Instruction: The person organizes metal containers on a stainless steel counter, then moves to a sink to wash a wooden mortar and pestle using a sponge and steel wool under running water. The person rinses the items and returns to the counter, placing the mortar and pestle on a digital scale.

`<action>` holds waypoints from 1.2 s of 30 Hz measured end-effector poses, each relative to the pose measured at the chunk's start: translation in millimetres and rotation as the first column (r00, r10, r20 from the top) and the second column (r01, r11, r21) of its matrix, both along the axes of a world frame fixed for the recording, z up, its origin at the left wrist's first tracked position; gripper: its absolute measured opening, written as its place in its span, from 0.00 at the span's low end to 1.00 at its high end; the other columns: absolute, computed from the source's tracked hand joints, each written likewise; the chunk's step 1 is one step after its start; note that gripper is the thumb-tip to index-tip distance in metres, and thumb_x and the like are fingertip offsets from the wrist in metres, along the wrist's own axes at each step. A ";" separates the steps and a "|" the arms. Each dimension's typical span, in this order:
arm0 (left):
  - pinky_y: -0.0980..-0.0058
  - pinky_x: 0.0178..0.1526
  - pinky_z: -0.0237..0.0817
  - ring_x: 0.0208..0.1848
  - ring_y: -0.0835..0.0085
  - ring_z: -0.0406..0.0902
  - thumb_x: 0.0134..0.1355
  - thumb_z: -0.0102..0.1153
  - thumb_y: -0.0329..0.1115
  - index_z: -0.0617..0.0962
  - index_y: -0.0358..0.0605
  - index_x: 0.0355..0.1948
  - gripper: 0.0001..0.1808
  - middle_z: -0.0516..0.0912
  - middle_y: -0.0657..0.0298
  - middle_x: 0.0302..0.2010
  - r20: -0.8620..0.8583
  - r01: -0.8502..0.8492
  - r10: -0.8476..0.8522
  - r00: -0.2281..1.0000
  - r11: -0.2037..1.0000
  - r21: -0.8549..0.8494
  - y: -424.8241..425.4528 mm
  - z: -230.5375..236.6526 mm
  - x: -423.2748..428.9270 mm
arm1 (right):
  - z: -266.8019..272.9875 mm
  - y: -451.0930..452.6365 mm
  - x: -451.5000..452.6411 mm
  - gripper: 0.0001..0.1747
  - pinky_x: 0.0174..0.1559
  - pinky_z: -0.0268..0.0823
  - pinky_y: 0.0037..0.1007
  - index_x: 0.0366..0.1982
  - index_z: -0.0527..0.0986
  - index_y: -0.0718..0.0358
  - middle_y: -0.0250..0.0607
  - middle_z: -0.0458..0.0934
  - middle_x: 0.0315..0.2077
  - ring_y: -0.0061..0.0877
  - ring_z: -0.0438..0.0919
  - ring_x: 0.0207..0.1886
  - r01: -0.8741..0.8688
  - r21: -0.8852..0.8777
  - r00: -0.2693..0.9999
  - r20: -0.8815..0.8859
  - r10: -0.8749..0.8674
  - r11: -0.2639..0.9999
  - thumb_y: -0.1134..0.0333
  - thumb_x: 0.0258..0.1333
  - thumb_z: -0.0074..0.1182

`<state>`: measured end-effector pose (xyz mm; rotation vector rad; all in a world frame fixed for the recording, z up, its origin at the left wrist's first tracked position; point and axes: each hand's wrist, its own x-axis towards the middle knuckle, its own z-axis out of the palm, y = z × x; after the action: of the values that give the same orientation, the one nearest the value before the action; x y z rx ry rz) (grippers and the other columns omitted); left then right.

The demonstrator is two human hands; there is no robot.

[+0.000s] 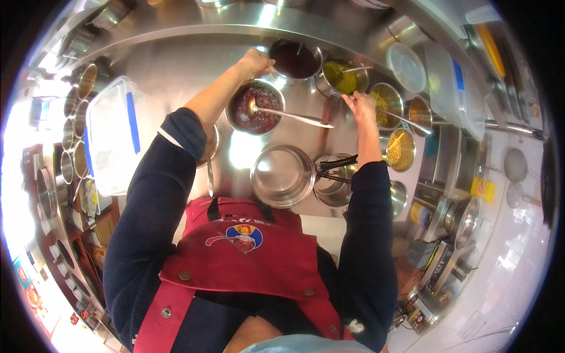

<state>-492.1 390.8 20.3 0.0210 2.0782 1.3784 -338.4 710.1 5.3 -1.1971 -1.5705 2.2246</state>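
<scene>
My left hand (258, 61) pinches the left rim of a steel pot of dark liquid (295, 61). Just below that hand stands a steel pot of chunky dark red sauce (258, 108), a metal ladle (304, 118) resting across it. My right hand (364, 106) is at the near rim of a steel pot of green paste (342, 79), fingers partly spread; whether it grips the rim is unclear. Beside this hand sits a steel container of yellow-green food (383, 100), its long spoon handle (408, 121) jutting right.
Empty steel saucepans (282, 174) stand near me, black handles (337, 163) pointing right. A steel bowl of yellow bits (401, 150) is at the right. A clear plastic bin with blue clips (112, 137) stands left. A steel ledge (212, 33) runs along the back.
</scene>
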 end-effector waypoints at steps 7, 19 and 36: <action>0.71 0.45 0.70 0.36 0.70 0.81 0.60 0.58 0.51 0.85 0.41 0.36 0.22 0.86 0.60 0.33 -0.194 0.024 -0.050 0.980 0.991 -0.131 -40.4 -15.1 1.4 | 48.5 3.1 0.2 0.11 0.28 0.75 0.23 0.40 0.73 0.77 0.45 0.79 0.29 0.28 0.82 0.28 -0.388 0.490 0.915 0.306 0.263 0.781 0.73 0.63 0.47; 0.75 0.38 0.71 0.33 0.73 0.79 0.61 0.61 0.43 0.82 0.36 0.46 0.21 0.84 0.59 0.32 -0.101 0.272 -0.333 0.938 0.882 -0.386 -143.9 37.6 76.7 | 18.8 63.1 -66.9 0.07 0.18 0.63 0.19 0.32 0.72 0.63 0.34 0.75 0.24 0.20 0.75 0.21 -0.027 -0.116 0.988 -0.152 0.009 0.993 0.71 0.56 0.58; 0.81 0.30 0.75 0.26 0.78 0.77 0.62 0.56 0.28 0.81 0.31 0.37 0.08 0.82 0.59 0.28 0.072 0.267 -0.258 0.963 0.944 -0.195 -129.6 20.7 83.6 | 31.4 17.0 7.7 0.14 0.27 0.74 0.25 0.37 0.77 0.71 0.43 0.79 0.24 0.26 0.81 0.22 -0.139 0.484 0.940 -0.209 0.268 0.864 0.65 0.60 0.50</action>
<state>-408.5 261.2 41.0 0.1741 2.0815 0.9953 -330.7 727.1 36.7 -0.5870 -2.0244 1.8512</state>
